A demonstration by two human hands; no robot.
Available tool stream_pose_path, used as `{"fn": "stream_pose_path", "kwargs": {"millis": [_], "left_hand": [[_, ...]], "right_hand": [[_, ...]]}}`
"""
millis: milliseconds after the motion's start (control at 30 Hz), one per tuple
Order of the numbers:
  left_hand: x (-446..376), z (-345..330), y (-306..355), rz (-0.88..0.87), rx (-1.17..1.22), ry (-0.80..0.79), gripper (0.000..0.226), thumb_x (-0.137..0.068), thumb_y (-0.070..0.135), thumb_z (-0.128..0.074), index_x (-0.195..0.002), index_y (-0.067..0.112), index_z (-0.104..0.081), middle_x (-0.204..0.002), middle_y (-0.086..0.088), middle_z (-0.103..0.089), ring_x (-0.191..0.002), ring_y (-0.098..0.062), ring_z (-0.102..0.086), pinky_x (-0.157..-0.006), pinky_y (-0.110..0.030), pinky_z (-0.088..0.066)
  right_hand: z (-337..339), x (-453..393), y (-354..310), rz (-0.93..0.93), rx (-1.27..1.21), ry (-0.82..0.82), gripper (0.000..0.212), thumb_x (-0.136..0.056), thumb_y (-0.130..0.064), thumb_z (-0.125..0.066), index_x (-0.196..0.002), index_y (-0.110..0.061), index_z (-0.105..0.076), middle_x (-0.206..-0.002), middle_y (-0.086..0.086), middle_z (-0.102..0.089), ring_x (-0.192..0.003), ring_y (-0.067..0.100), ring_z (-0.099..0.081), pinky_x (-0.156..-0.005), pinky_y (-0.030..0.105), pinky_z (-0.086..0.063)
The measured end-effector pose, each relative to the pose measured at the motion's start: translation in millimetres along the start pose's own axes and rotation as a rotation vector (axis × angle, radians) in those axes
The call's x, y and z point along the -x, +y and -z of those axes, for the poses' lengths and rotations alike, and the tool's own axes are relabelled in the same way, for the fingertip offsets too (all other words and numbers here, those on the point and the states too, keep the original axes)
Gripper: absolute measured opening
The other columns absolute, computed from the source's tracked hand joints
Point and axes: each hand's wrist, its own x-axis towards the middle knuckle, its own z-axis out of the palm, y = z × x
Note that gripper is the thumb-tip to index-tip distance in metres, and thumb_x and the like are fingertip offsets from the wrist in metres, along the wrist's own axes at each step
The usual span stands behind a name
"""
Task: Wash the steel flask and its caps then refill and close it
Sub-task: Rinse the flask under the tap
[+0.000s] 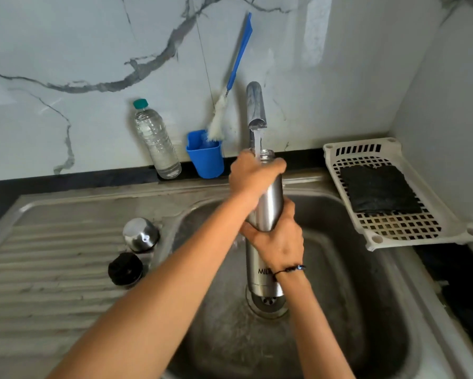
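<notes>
The steel flask (268, 206) stands upright over the sink basin (366, 310), its open mouth under the tap (256, 108), from which a thin stream of water runs. My left hand (253, 175) grips the flask near its neck. Lower down, my right hand (280, 237) wraps its middle. The steel outer cap (140, 234) and the black inner cap (125, 268) rest on the ribbed drainboard (52, 269) to the left.
A clear plastic water bottle (156, 140) and a blue cup (206, 157) holding a blue-handled bottle brush (231, 80) stand by the marble wall. A white perforated tray (399, 228) with a dark scrub pad (379, 188) sits at the right.
</notes>
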Motion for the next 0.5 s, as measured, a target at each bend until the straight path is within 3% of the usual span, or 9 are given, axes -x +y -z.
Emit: {"fn": "stream_pose_path", "kwargs": {"millis": [67,133,233,333,400,433,500], "left_hand": [[-8,14,10,0.122,0.139,-0.183,0.022,-0.068,0.015,-0.077,-0.084,0.010,-0.063,-0.085,-0.009,-0.064,-0.080,-0.025,-0.062,-0.072,-0.033,-0.053],[-15,24,16,0.198,0.146,-0.316,0.024,-0.067,0.017,-0.077,-0.085,0.010,-0.062,-0.090,-0.014,-0.066,-0.078,-0.027,-0.062,-0.075,-0.035,-0.054],[-19,20,15,0.226,0.133,-0.381,0.026,-0.075,0.032,-0.072,-0.088,0.012,-0.061,-0.097,-0.015,-0.066,-0.081,-0.027,-0.062,-0.084,-0.037,-0.052],[-14,3,3,0.066,-0.027,-0.269,0.039,-0.094,0.042,-0.050,-0.124,0.017,-0.055,-0.120,-0.006,-0.058,-0.108,-0.021,-0.056,-0.092,-0.032,-0.044],[3,-2,-13,-0.074,-0.146,-0.323,0.053,-0.101,0.040,-0.036,-0.150,0.022,-0.025,-0.151,-0.001,-0.031,-0.136,-0.018,-0.033,-0.109,-0.035,-0.028],[14,-2,-24,-0.137,-0.194,-0.377,0.056,-0.102,0.038,-0.031,-0.153,0.024,-0.011,-0.159,0.001,-0.011,-0.144,-0.016,-0.014,-0.115,-0.037,-0.016],[45,1,-43,-0.266,-0.330,-0.441,0.060,-0.103,0.034,-0.028,-0.152,0.021,0.004,-0.158,0.004,0.018,-0.144,-0.012,0.015,-0.117,-0.032,0.005]], "right_hand": [[8,-3,-1,-0.036,-0.284,-0.107,0.068,-0.060,-0.032,-0.082,-0.115,-0.016,-0.047,-0.090,-0.003,-0.065,-0.079,0.018,-0.065,-0.065,0.030,-0.053],[9,-6,2,-0.090,-0.615,-0.228,0.063,-0.053,-0.028,-0.077,-0.111,-0.015,-0.055,-0.083,0.000,-0.070,-0.070,0.013,-0.067,-0.058,0.026,-0.052],[4,-9,8,-0.262,-0.887,-0.374,0.076,-0.047,-0.039,-0.077,-0.114,-0.009,-0.061,-0.093,0.014,-0.070,-0.080,0.028,-0.068,-0.067,0.037,-0.056],[6,-16,9,-0.330,-1.035,-0.467,0.067,-0.061,-0.047,-0.075,-0.109,-0.002,-0.064,-0.092,0.020,-0.068,-0.080,0.033,-0.064,-0.073,0.040,-0.055],[10,-24,12,-0.342,-1.143,-0.458,0.051,-0.081,-0.051,-0.061,-0.109,-0.008,-0.063,-0.091,0.015,-0.071,-0.078,0.026,-0.067,-0.074,0.036,-0.056],[13,-29,15,-0.338,-1.197,-0.460,0.048,-0.089,-0.052,-0.050,-0.112,-0.012,-0.062,-0.094,0.012,-0.072,-0.082,0.023,-0.068,-0.075,0.034,-0.056],[18,-37,17,-0.343,-1.224,-0.475,0.050,-0.094,-0.053,-0.036,-0.113,-0.015,-0.061,-0.098,0.007,-0.073,-0.087,0.018,-0.070,-0.076,0.029,-0.056]]}}
